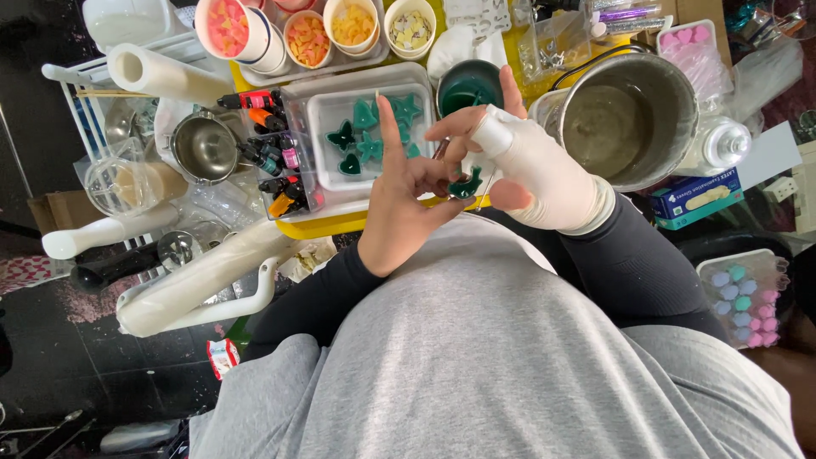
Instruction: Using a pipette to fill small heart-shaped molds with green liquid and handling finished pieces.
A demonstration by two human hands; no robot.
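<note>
Green wax shape [465, 184]; two hands

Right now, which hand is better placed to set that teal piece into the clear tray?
Probably left: the left hand touches the teal piece and overlaps the clear tray; the gloved right hand sits farther right.

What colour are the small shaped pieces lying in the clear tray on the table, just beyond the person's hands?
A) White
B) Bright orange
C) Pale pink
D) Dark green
D: the butterfly and star shaped pieces in the clear tray are dark green, the same colour as the small piece pinched between the bare left hand and the white-gloved right hand.
</note>
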